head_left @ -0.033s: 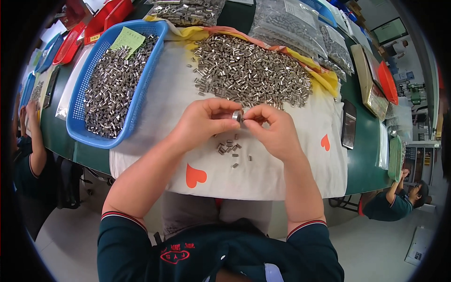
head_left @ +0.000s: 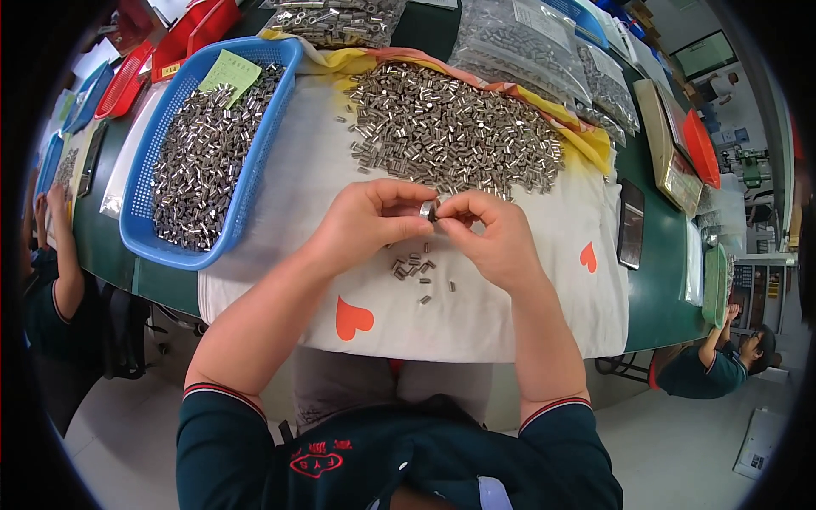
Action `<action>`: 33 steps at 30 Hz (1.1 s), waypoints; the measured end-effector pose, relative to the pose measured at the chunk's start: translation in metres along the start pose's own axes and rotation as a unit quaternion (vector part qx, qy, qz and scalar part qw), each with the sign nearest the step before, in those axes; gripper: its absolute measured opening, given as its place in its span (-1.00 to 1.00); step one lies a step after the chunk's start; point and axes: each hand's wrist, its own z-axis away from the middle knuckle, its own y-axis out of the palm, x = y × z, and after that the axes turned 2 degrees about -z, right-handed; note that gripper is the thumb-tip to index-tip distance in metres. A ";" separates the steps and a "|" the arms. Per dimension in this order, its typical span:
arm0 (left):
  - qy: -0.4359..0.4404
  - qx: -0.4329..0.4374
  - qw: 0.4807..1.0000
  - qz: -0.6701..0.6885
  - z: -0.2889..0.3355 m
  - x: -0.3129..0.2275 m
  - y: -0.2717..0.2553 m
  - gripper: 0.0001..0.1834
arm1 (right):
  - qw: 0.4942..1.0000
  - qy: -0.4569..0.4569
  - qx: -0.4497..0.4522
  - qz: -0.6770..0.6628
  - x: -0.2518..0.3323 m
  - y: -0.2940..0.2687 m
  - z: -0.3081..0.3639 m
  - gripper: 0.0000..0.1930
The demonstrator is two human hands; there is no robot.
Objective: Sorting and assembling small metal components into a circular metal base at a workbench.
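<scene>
My left hand [head_left: 371, 219] pinches a silver metal ring [head_left: 427, 209] between thumb and fingers, above the white cloth [head_left: 306, 204]. Against the ring's right side, my right hand [head_left: 486, 231] closes its thumb and forefinger on something small that I cannot make out. Several small metal cylinders [head_left: 414, 266] lie loose on the cloth just below the hands. Beyond my fingers spreads a big heap of the same kind of metal cylinders [head_left: 450, 123]. To the left stands a blue perforated basket [head_left: 238, 229] full of similar pieces, with a green note [head_left: 231, 75] on top.
Clear bags of metal parts [head_left: 523, 47] line the back of the green table [head_left: 170, 285]. A dark phone [head_left: 631, 225] lies at the right, near an orange-red tray [head_left: 702, 151]. Co-workers sit at far left [head_left: 68, 280] and far right [head_left: 705, 365].
Hardly anything differs. My right fingers have shifted very slightly left at the ring, and the ring is still in my left hand.
</scene>
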 end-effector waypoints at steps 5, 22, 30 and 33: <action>-0.007 0.018 1.000 0.017 0.000 -0.003 0.002 -0.64 | 0.993 -0.079 -0.045 0.076 0.002 0.004 0.004 -0.92; -0.012 0.035 0.998 -0.058 0.005 -0.002 0.005 -0.65 | 0.999 0.019 0.005 0.049 -0.002 -0.012 -0.002 -0.89; 0.026 0.123 0.969 -0.213 0.010 -0.011 0.011 -0.64 | 0.920 -0.168 -0.103 0.338 -0.028 0.012 -0.020 -0.88; 0.031 0.120 0.975 -0.186 0.009 -0.009 0.009 -0.64 | 0.910 -0.167 -0.096 0.367 -0.029 0.012 -0.017 -0.89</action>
